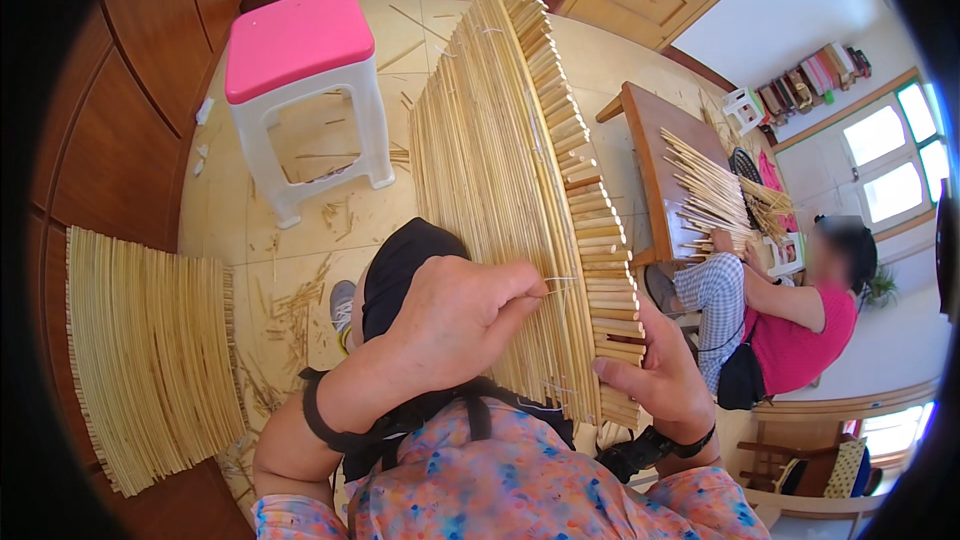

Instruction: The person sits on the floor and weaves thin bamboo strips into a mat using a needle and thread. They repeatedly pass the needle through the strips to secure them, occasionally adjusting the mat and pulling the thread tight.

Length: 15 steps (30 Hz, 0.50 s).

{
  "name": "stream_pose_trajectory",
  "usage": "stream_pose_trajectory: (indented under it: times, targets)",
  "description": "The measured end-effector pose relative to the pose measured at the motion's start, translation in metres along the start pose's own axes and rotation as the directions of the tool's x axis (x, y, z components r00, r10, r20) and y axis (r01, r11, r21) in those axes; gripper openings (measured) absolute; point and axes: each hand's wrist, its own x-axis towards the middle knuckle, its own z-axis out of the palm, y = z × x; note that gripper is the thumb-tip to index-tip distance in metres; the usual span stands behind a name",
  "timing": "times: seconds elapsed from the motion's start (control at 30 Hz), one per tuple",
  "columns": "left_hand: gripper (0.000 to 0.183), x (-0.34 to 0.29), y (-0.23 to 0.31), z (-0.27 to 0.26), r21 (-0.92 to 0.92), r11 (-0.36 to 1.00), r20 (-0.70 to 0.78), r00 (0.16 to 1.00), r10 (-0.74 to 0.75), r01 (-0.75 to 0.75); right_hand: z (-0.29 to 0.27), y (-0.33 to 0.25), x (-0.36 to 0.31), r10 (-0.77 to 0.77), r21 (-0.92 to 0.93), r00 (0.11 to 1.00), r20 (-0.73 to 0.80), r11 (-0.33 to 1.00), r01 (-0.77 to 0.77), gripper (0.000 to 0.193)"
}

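A pale stick mat (152,360) is well left of the left hand (450,308), which pinches a thin white thread (563,279). The big stick mat (495,180) is under that pinch. To its right, the right hand (668,380) grips the mat's edge.

A stool (305,60) narrows the passage left of the stick mat (485,140).

Pale stalks (697,185) lie on the brown table (648,135); straw-coloured scraps (296,312) litter the tiled floor (232,195).
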Motion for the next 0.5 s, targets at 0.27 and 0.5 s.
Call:
stream_pose_trajectory:
  times: [0.27, 0.5]
  targets:
    - [0.005, -0.0014, -0.0009, -0.0018, 0.025, 1.0, 0.014, 1.0, 0.012, -0.012, -0.0004, 0.0011, -0.0006, -0.01, -0.003, 1.0, -0.006, 1.0, 0.009, 0.061]
    - [0.006, -0.0007, 0.0016, -0.0011, 0.018, 1.0, -0.012, 1.0, -0.022, 0.022, -0.0009, 0.0004, -0.0006, -0.009, 0.006, 1.0, -0.004, 1.0, 0.009, 0.062]
